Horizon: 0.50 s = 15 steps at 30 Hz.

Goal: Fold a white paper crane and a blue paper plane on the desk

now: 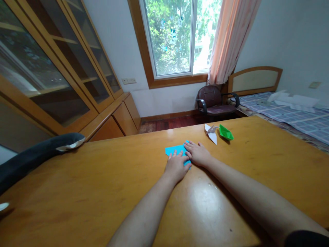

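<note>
A sheet of blue folded paper (pixel 170 150) lies flat on the wooden table, partly covered by both hands. My left hand (pixel 177 166) rests on its near part with the fingers spread over it. From the right, my right hand (pixel 197 153) presses on the paper's right side, fingers stretched out flat. The fingertips of the two hands come close together near the paper's middle, and the folds under them are hidden. Beyond my right hand sit a white folded-paper figure (pixel 211 133) and a green paper boat (pixel 226 132).
The wooden table (pixel 102 192) fills the foreground. A dark curved object with a white tip (pixel 69 142) reaches over its left edge. Behind stand a glass-fronted cabinet (pixel 77 85), a brown armchair (pixel 213 99) and a bed (pixel 295 116) on the right.
</note>
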Motion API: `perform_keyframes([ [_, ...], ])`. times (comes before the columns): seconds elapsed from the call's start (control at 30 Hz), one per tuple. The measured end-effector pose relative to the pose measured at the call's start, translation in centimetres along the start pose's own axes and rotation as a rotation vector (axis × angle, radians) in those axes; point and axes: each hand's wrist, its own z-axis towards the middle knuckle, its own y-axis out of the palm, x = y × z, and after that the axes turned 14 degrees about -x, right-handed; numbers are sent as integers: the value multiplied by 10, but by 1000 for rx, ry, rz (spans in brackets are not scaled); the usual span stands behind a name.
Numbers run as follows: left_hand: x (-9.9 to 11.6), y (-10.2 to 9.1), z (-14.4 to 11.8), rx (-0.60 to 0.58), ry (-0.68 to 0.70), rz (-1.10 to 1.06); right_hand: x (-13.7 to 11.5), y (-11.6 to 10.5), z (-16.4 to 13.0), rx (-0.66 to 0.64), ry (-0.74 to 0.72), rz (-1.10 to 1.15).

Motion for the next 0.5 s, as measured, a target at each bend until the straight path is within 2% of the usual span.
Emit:
perform_keyframes([
  [0.5,-3,1,1,17,-4,-70,-2,-4,-3,-8,-9,12],
])
